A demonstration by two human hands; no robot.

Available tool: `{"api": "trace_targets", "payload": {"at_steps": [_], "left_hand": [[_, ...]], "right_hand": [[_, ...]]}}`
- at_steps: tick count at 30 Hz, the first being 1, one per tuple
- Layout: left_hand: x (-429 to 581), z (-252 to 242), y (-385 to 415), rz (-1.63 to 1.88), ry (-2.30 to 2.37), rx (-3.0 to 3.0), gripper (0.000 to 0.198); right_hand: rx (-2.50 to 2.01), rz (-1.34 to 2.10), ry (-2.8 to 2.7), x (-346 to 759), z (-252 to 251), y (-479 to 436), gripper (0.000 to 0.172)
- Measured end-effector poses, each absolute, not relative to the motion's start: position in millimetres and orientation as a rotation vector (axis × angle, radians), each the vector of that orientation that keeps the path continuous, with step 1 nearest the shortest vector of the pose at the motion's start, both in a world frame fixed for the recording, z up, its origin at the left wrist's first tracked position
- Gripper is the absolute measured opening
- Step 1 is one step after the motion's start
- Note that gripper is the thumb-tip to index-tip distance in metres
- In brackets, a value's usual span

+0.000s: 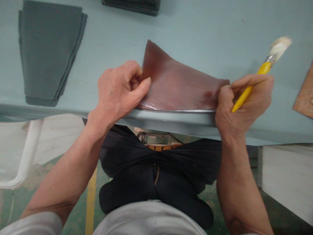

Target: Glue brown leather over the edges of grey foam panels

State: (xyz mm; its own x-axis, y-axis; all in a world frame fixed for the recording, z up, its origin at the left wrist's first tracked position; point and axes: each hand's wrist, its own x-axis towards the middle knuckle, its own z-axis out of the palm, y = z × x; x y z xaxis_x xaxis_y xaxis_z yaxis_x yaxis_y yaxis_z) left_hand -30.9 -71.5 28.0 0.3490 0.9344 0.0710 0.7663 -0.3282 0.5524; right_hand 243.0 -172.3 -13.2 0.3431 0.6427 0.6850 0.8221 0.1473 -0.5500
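A reddish-brown leather piece [176, 85] lies at the near edge of the pale blue table [200, 36], with a glossy wet strip along its front edge. My left hand [119, 89] pinches the piece's left edge between thumb and fingers. My right hand [244, 101] presses on the right corner of the piece while gripping a yellow-handled brush [262, 70]. The brush's whitish bristles point up and to the right, off the leather.
A stack of dark grey fabric pieces [49, 49] lies at the far left of the table. Another dark stack [134, 6] sits at the top edge. A brown board [305, 96] pokes in at the right. Below the table are my dark trousers and a white panel [286, 176].
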Motion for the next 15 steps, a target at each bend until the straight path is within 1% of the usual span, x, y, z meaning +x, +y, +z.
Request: {"api": "trace_targets", "payload": {"at_steps": [5,15], "left_hand": [[-30.6,27.7,-71.7,0.529,1.492,2.185,0.025],[-30.3,28.2,-71.4,0.524,1.508,2.16,0.022]], "right_hand": [[-1.535,-0.216,-1.362,243.2,-12.6,-171.7,0.018],[-1.615,-0.197,-1.319,243.4,-14.6,-172.4,0.017]]}}
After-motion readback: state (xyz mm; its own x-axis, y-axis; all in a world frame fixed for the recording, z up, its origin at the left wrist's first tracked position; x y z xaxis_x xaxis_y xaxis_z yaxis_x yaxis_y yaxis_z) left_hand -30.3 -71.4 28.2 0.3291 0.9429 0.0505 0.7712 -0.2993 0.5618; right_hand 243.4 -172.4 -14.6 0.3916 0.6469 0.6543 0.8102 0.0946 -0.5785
